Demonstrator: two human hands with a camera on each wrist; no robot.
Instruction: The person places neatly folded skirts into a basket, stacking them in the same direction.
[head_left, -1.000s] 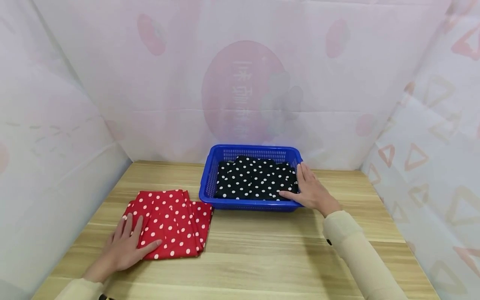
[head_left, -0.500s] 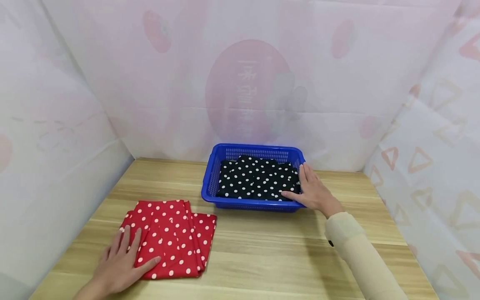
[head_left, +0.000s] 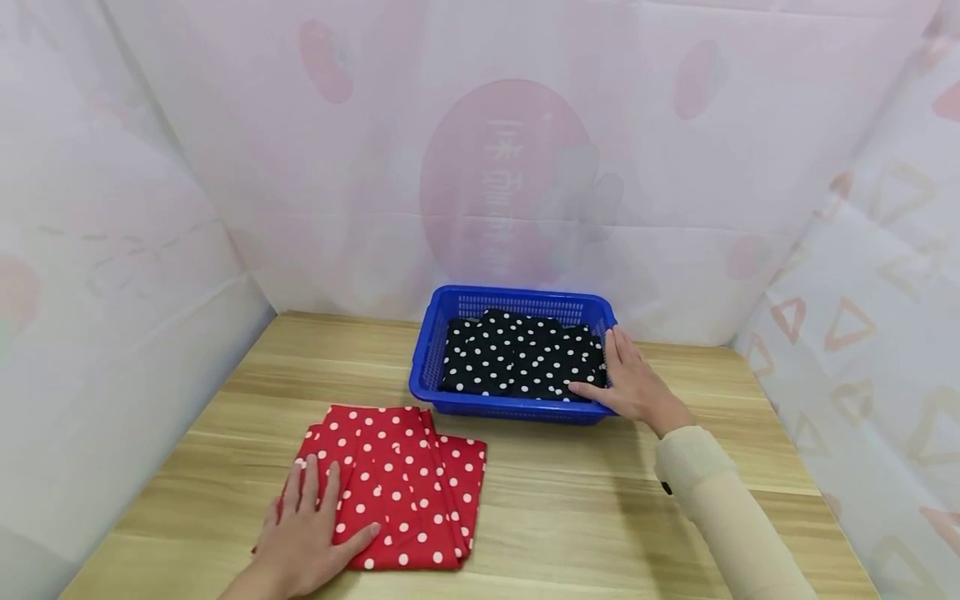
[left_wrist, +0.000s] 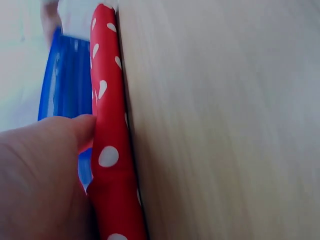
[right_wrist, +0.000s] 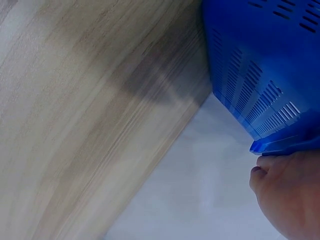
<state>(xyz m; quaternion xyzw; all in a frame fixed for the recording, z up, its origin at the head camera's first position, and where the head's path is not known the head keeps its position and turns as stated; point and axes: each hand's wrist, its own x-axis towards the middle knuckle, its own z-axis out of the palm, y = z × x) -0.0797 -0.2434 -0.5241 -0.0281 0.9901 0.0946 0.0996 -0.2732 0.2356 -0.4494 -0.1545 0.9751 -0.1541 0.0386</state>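
My left hand (head_left: 303, 533) lies on the left part of a folded red cloth with white polka dots (head_left: 405, 492), fingers spread and straight. The left wrist view shows the thumb (left_wrist: 82, 127) against the top of the thick folded cloth (left_wrist: 107, 125). A blue perforated plastic basket (head_left: 517, 408) stands farther back and holds a folded black cloth with white dots (head_left: 517, 354). On the basket's right front corner rests my right hand (head_left: 633, 383), its fingers extended along the right rim and the thumb reaching over the front rim. The fingers' far sides are hidden.
A light wood-grain table (head_left: 540, 517) lies under everything. White printed sheets form a back wall (head_left: 360, 167), a left wall (head_left: 112, 317) and a right wall (head_left: 862, 367). The basket sits close to the back wall.
Under my left hand the red cloth has slid nearer to me, then to the right. My right hand stays on the basket corner. The whole view shifts slightly.
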